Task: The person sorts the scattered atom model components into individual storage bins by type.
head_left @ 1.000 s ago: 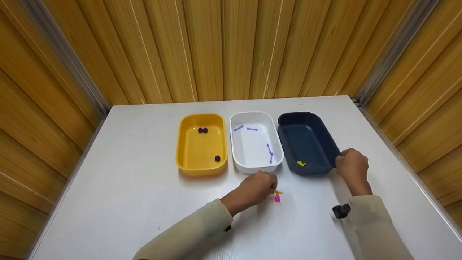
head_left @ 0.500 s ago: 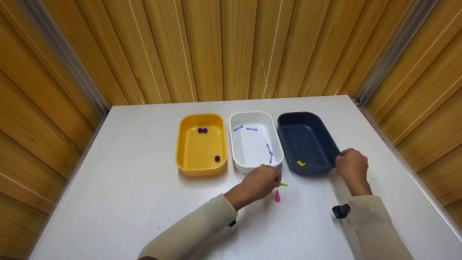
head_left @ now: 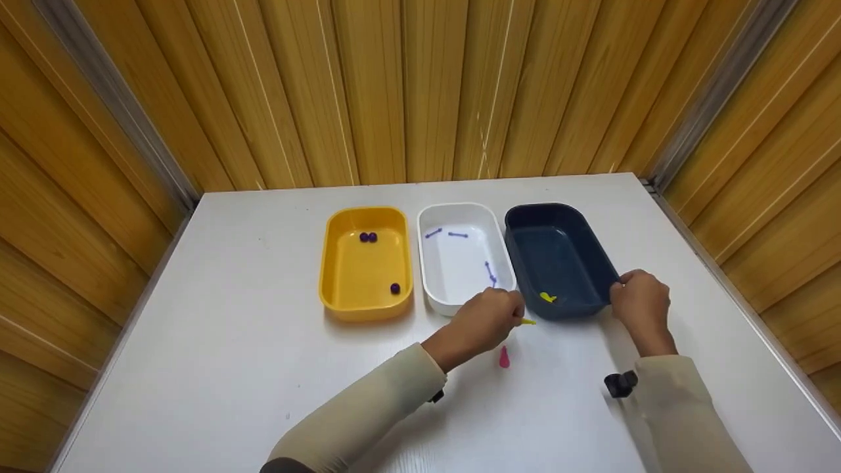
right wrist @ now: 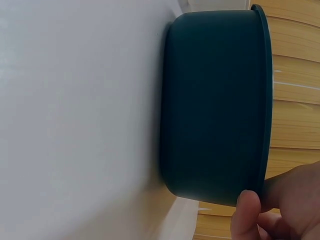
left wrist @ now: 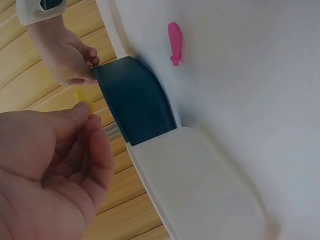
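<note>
My left hand (head_left: 481, 320) pinches a small yellow plastic piece (head_left: 528, 322) between thumb and forefinger. It is at the near right corner of the white tray, left of the dark blue tray's near end. In the left wrist view the tip of that yellow piece (left wrist: 79, 95) pokes out past the thumb. With thumb and fingers, my right hand (head_left: 642, 306) grips the near right corner of the dark blue tray (head_left: 558, 256). A similar yellow piece (head_left: 547, 297) lies inside that tray. On the table below my left hand lies a small pink drop-shaped piece (head_left: 504, 358).
The white tray (head_left: 453, 276) stands in the middle with several thin purple sticks (head_left: 458, 234) in it. Left of it, a yellow tray (head_left: 364, 276) holds purple beads (head_left: 395, 288). Wood-look panels (head_left: 427, 92) rise behind the white table (head_left: 236, 315).
My left hand has moved away from the pink piece, forward and right toward the dark blue tray, carrying the yellow piece. My right hand stays at the tray corner.
</note>
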A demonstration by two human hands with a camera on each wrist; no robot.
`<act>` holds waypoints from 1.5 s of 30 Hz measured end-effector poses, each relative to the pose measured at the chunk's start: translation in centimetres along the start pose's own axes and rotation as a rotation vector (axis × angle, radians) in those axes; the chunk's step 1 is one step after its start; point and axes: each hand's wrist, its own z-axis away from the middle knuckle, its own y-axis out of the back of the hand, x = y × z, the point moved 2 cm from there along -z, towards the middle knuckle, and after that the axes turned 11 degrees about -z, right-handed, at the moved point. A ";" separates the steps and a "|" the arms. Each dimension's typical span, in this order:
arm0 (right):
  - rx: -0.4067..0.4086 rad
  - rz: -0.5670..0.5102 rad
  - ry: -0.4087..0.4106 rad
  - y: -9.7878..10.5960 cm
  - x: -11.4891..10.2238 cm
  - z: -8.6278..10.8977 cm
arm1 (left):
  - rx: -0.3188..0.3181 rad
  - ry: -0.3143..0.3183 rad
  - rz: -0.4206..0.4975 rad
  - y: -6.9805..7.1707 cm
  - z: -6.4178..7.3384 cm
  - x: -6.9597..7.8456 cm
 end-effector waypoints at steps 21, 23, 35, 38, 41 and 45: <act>0.016 0.002 -0.016 0.0 0.0 0.0 | 0.085 0.070 0.074 -0.1 -2.8 0.7; 0.018 0.001 -0.022 0.0 0.0 0.0 | 0.089 0.087 0.071 -0.1 -3.2 0.7; 0.008 -0.026 -0.025 0.1 -0.2 0.0 | 0.090 0.153 -0.002 -0.3 -4.7 1.0; 0.011 -0.023 -0.021 0.1 -0.2 0.0 | 0.077 0.161 0.015 -0.5 -4.9 1.1; 0.024 -0.012 -0.019 0.0 -0.1 0.0 | 0.062 0.163 0.014 -0.4 -5.1 1.2; 0.035 -0.002 -0.017 0.0 -0.1 0.0 | 0.051 0.154 -0.004 -0.4 -5.3 1.5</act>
